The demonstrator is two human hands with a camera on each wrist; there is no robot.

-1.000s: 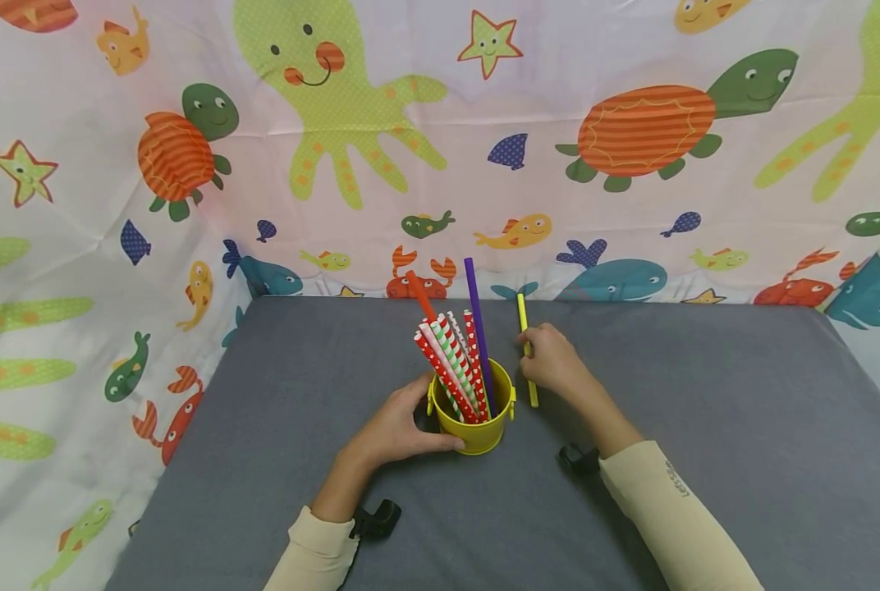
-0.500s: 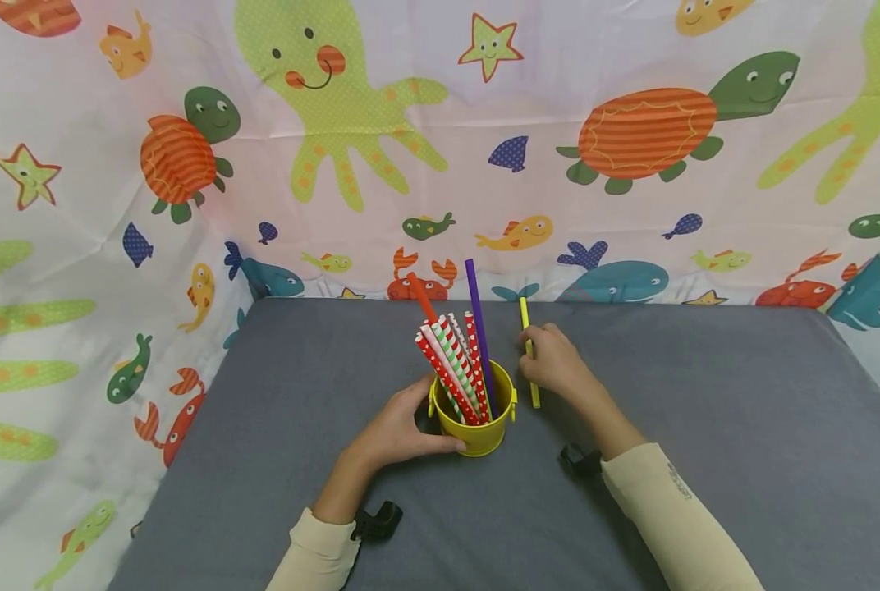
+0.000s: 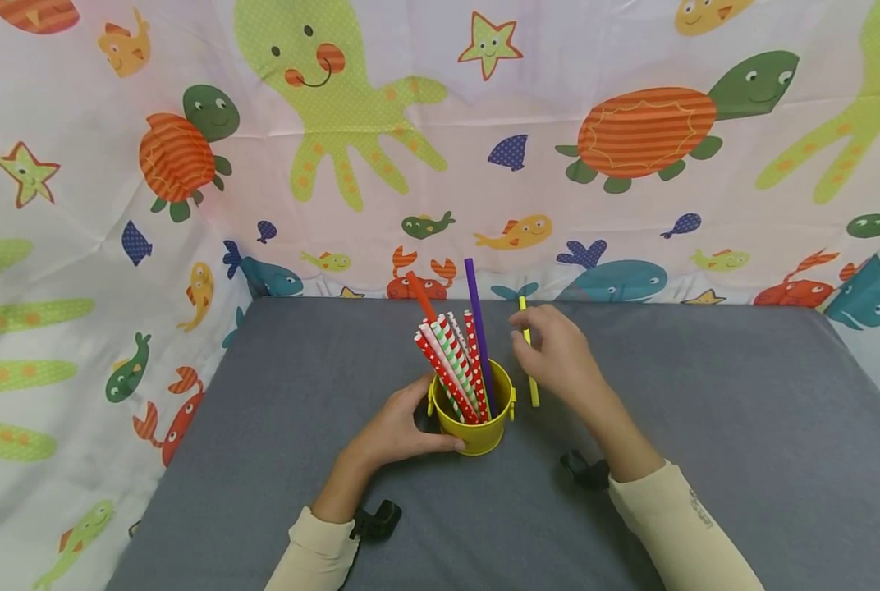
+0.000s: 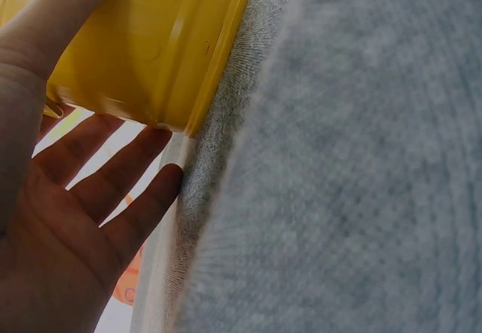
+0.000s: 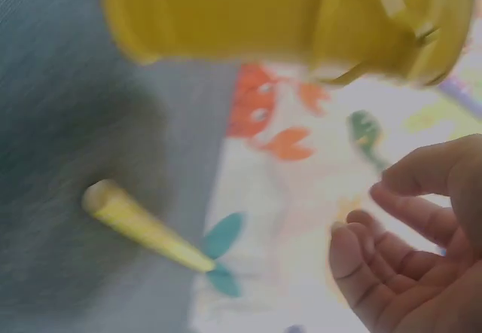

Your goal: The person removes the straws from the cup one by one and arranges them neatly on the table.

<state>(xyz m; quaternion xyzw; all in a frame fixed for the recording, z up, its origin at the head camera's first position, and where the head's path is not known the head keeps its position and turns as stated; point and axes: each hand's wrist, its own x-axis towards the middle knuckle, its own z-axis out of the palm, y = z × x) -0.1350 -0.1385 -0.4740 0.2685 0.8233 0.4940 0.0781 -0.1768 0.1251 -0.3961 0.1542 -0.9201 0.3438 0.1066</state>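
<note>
Head view, principal items, myself at work. Item one: yellow bucket [image 3: 480, 444], upright on the grey desk [image 3: 322, 353]. Contents: a bunch of patterned straws [image 3: 447, 361], leaning left; one orange-red straw [image 3: 421, 296], likewise leaning; one purple straw [image 3: 477, 320], tallest, rising at the right of the bunch. Item two: yellow straw [image 3: 533, 392], lying flat on the desk to the right of the bucket, outside it and apart from it.

Left hand [image 3: 394, 427]: mine, clasped about the bucket's left side, thumb across the near wall, fingers behind, as the left wrist view confirms. Right hand [image 3: 554, 349]: mine, raised over the yellow straw, fingers loosely bent, nothing between them; the right wrist view shows it clear of both straw and bucket.

Alteration noted: half a second ago my right fingers were at the middle of the yellow straw; now they are lifted off it, and the straw lies where it did. My left hold is unchanged. Significance, in my judgement: the yellow straw is unheld and remains outside the bucket, while the bucket is kept steady.
</note>
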